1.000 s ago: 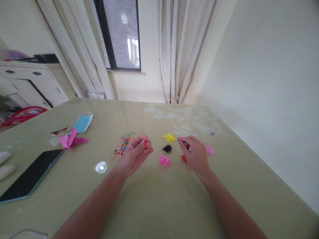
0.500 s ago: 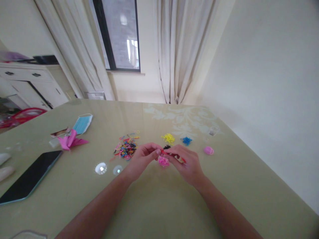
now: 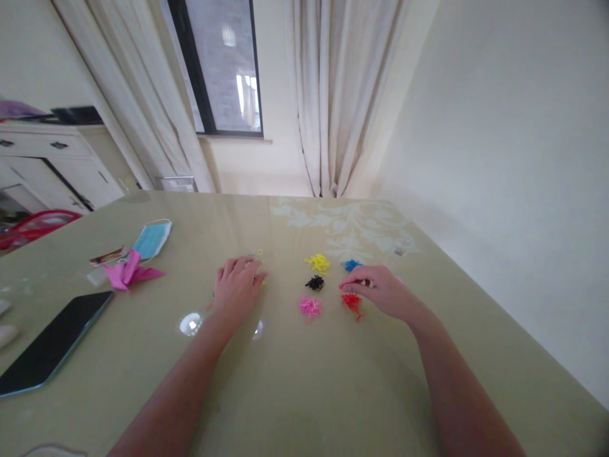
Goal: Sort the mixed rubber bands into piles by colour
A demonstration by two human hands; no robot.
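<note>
My left hand (image 3: 239, 289) lies palm down, fingers spread, over the mixed heap of small coloured rubber bands, hiding most of it. A few loose bands (image 3: 259, 252) show past its fingertips. My right hand (image 3: 378, 289) is at the red rubber bands (image 3: 352, 304), thumb and forefinger pinched at the pile's far edge, with a bit of red at the tips. Between my hands lie separate piles of yellow bands (image 3: 318, 263), black bands (image 3: 314, 283) and pink bands (image 3: 311, 306). Just beyond my right hand sits a blue pile (image 3: 352, 265).
On the left of the glossy table (image 3: 285, 381) are a black tablet-like slab (image 3: 54, 343), a pink folded-paper bird (image 3: 130, 273) and a blue face mask (image 3: 152, 240). A small clear item (image 3: 401, 247) lies at the right. The wall (image 3: 514, 158) borders the right side.
My hands, together at a red band before, have parted. The left moved left onto the mixed heap; the right moved right to the red pile, uncovering the black and pink ones.
</note>
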